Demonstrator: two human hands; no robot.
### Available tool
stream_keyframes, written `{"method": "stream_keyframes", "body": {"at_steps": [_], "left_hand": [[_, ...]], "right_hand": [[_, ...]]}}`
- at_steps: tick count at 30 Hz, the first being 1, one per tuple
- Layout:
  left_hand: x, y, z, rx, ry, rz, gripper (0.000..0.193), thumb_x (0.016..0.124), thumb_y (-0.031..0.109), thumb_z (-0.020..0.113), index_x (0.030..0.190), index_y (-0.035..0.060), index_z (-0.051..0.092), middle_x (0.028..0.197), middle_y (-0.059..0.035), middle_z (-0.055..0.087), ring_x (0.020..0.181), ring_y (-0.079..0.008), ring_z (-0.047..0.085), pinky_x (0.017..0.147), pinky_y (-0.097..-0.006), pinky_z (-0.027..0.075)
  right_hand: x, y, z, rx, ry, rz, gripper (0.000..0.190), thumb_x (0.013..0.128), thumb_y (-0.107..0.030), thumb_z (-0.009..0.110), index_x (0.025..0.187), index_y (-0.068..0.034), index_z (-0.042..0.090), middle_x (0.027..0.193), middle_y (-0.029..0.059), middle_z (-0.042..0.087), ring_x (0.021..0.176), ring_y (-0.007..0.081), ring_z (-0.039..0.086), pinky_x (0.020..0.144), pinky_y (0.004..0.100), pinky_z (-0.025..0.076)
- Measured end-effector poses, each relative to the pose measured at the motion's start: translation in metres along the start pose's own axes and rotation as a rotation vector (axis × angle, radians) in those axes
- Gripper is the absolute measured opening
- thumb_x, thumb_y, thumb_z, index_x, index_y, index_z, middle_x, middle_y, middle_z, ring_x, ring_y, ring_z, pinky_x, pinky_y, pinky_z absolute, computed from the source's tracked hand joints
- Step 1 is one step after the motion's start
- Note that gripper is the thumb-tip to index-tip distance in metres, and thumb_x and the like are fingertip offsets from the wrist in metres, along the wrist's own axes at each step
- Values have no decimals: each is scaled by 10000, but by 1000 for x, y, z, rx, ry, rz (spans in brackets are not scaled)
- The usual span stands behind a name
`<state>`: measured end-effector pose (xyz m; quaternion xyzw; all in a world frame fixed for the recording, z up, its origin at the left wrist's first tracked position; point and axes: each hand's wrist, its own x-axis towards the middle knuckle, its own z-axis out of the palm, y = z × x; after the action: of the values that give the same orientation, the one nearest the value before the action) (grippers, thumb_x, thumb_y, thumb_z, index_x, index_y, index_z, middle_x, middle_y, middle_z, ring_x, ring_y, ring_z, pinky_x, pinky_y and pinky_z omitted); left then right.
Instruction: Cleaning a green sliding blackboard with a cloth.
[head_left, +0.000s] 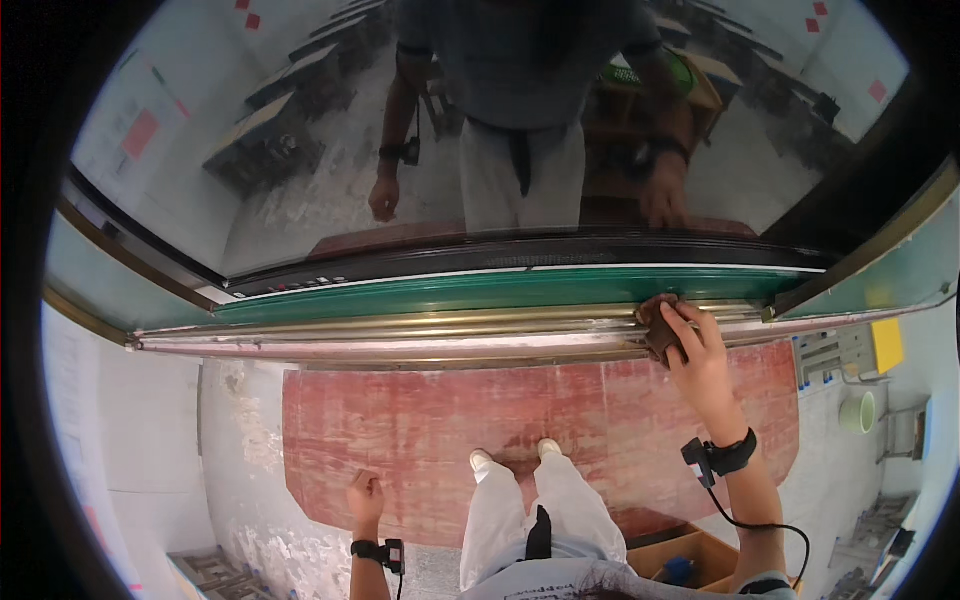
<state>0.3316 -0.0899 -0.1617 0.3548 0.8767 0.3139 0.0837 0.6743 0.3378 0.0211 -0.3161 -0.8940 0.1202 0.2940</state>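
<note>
My right hand (703, 371) grips a crumpled dark brown cloth (660, 337) and presses it on the metal ledge (450, 346) along the bottom of a board. Part of the cloth is covered by my fingers. Left of the cloth, the ledge looks shiny. My left hand (366, 493) hangs low beside my left leg, its fingers curled in and nothing seen in them. Above the ledge runs a green board strip (480, 291). Over that is a large dark glossy screen (487, 172), which reflects me and the room.
A red, worn wooden platform (420, 427) lies under my feet. Behind me at the right stands an open wooden box or desk (701, 555) with a blue item inside. Farther right are a pale green bucket (856, 413) and stools (904, 435). Cabled black bands circle both wrists.
</note>
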Motion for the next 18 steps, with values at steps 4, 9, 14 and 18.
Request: {"method": "stream_keyframes", "body": {"at_steps": [4,9,14,18], "left_hand": [[-1,-19,-16,-15,34,-25,105,741,-54,532,747,18,608,701,-130,580,580,-265,571,510,-335,422],[18,-26,-14,13,-47,8,96,747,-40,521,737,11,601,707,-140,580,584,-282,565,514,-336,420],[52,-1,-24,61,15,79,72,757,-13,540,785,1,605,720,-147,586,617,-290,577,534,-332,438],[44,-12,-28,-8,33,-44,81,762,-11,547,810,6,611,728,-153,589,629,-299,586,550,-336,452]], "right_hand": [[7,-11,28,-200,117,-159,502,711,2,616,1209,-45,567,1064,128,552,875,311,542,733,396,493],[49,-109,108,-105,-136,-287,536,735,-104,610,1250,-11,494,1002,111,538,855,275,498,762,382,464],[59,-147,126,80,58,-325,496,702,-67,574,1188,21,531,1099,137,508,970,298,491,855,339,473],[32,-100,86,56,40,47,278,892,-97,542,1159,-23,561,1048,136,549,933,291,518,804,331,475]]}}
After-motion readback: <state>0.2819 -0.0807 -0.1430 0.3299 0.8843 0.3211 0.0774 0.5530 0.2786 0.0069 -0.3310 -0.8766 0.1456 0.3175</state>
